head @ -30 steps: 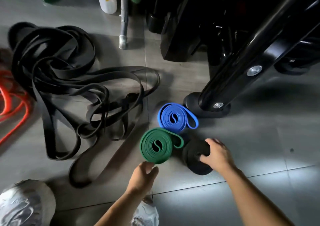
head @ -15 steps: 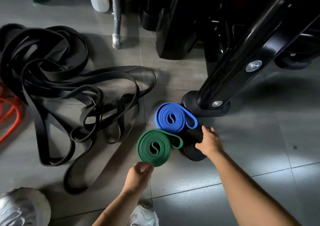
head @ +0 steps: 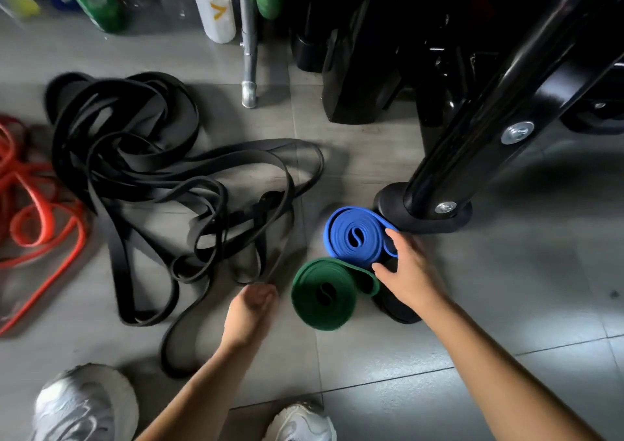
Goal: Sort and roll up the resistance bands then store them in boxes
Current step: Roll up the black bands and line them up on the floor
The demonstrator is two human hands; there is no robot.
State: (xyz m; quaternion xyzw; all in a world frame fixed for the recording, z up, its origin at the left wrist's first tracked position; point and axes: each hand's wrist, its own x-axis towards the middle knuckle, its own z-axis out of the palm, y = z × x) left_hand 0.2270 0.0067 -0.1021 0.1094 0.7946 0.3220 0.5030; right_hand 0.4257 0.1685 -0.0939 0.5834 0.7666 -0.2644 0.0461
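Three rolled bands lie together on the grey floor: a blue roll (head: 356, 236), a green roll (head: 324, 293) and a black roll (head: 400, 307). The black one is mostly hidden under my right hand (head: 407, 273). That hand has spread fingers, with fingertips on the blue roll's right edge and the thumb near the green roll's loose tail. It grips nothing that I can see. My left hand (head: 250, 309) hovers left of the green roll, loosely curled and empty, just below a strand of the loose black bands (head: 141, 174). Loose orange bands (head: 37, 211) lie at the far left.
A black machine leg with a round foot (head: 425, 216) stands right behind the blue roll. More black equipment, a metal pole (head: 249, 69) and bottles line the back. My two shoes (head: 77, 403) are at the bottom edge. No box is in view.
My right hand slid up off the black roll to the blue roll's edge. My left hand drew left, away from the green roll, toward the loose black bands.
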